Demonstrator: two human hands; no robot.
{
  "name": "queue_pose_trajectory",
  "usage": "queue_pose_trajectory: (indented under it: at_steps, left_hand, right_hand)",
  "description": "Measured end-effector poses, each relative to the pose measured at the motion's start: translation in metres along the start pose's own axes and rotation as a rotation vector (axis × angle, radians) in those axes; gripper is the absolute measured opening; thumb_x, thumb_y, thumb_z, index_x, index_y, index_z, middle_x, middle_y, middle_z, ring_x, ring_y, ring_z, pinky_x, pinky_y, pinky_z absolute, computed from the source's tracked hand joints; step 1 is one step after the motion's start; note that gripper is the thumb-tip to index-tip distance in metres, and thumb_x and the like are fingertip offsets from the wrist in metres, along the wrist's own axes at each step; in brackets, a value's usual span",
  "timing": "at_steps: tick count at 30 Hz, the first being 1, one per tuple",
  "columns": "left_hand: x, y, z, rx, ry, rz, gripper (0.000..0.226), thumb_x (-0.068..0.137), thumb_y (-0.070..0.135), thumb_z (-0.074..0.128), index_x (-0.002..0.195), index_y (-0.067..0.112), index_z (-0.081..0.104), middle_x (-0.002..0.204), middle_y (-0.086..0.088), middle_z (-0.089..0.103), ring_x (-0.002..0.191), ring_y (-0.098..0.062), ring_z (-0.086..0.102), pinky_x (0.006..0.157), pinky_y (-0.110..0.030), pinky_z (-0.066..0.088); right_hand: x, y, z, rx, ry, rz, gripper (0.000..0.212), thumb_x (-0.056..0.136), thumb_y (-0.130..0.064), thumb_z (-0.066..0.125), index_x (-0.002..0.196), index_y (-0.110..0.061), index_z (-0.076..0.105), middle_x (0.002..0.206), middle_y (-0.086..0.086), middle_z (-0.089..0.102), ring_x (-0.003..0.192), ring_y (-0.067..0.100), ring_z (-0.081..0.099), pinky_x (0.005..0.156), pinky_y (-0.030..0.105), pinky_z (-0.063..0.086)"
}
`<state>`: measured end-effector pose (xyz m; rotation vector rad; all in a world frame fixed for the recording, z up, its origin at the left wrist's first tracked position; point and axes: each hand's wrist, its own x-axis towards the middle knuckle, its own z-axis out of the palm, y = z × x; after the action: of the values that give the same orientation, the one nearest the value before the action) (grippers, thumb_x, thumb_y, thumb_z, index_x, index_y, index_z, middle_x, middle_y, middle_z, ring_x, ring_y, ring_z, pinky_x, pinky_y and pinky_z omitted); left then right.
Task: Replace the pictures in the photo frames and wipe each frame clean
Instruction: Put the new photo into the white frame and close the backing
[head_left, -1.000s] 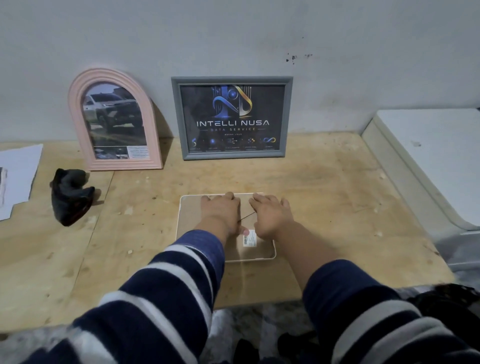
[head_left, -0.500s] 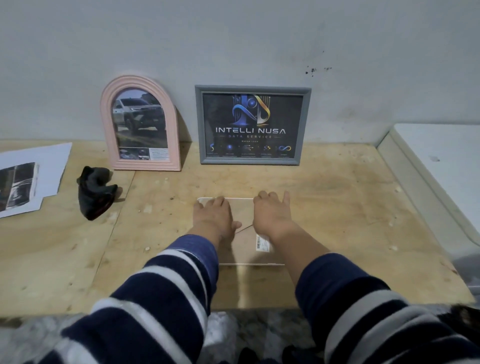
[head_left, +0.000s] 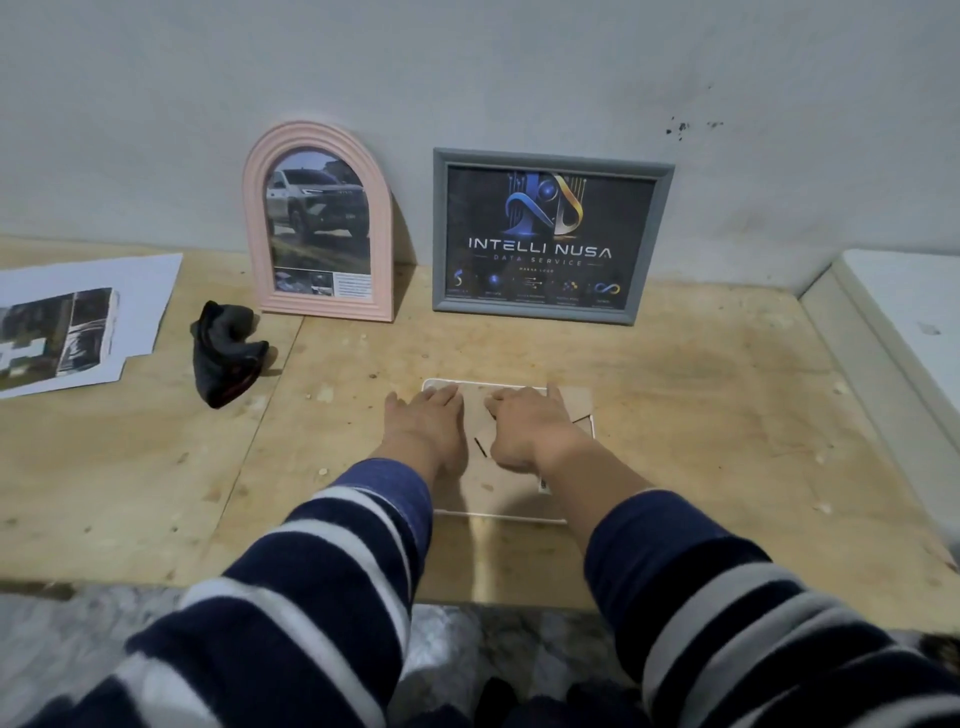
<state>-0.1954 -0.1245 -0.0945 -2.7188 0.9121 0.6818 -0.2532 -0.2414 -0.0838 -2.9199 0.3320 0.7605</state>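
While both hands lie palm-down on it, the face-down frame (head_left: 511, 491) sits flat on the plywood table (head_left: 701, 415), its brown backing board uppermost. Left hand (head_left: 423, 423): fingers extended and flat over the frame's far left part. Right hand (head_left: 535, 428): knuckles raised, fingers bent downward onto the backing; whether the fingertips pinch a tab is hidden by the hand itself. A loose-looking corner of the board shows just beyond the right hand. A label beside the right wrist is mostly covered. Beyond the hands, leaning on the wall: pink arched frame (head_left: 319, 221) holding a car picture, and grey rectangular frame (head_left: 550, 236) holding a logo print. Far left of the left hand: black cloth (head_left: 226, 358) and printed sheets (head_left: 78, 322), cut off by the edge. Striped sleeves (head_left: 332, 597) hide the frame's near edge.
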Motion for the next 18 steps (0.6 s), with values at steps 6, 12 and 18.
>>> queue_pose_trajectory:
  at_steps: [6,12,18]
  left_hand:
    - [-0.002,0.003,0.005,-0.01,0.063,0.007,0.065,0.099,0.046,0.034,0.154,0.018,0.013,0.162,0.006,0.007,0.147,-0.017,0.015,0.116,-0.053,0.013]
    - [-0.004,0.0,0.007,-0.118,0.029,-0.006,0.069,0.096,0.039,0.042,0.155,0.021,0.01,0.162,0.006,0.002,0.148,-0.019,0.007,0.117,-0.054,0.013]
    - [-0.027,0.001,0.028,-0.263,0.102,-0.133,0.068,0.085,0.022,0.046,0.148,0.028,0.02,0.155,0.006,0.012,0.134,-0.025,0.026,0.1,-0.044,0.035]
  right_hand:
    - [-0.002,0.003,0.002,0.048,0.018,0.004,0.068,0.088,-0.028,0.044,0.152,-0.019,0.022,0.159,-0.006,0.02,0.145,0.02,0.019,0.119,0.052,-0.002]
    - [-0.007,-0.005,0.02,0.112,0.011,0.044,0.071,0.092,-0.019,0.036,0.155,-0.021,0.002,0.162,-0.007,-0.005,0.149,0.017,-0.004,0.114,0.059,-0.011]
    - [-0.035,-0.011,0.063,0.055,0.371,-0.048,0.051,0.097,-0.029,0.043,0.147,-0.028,0.031,0.159,0.001,0.017,0.147,0.021,0.01,0.117,0.052,-0.006]
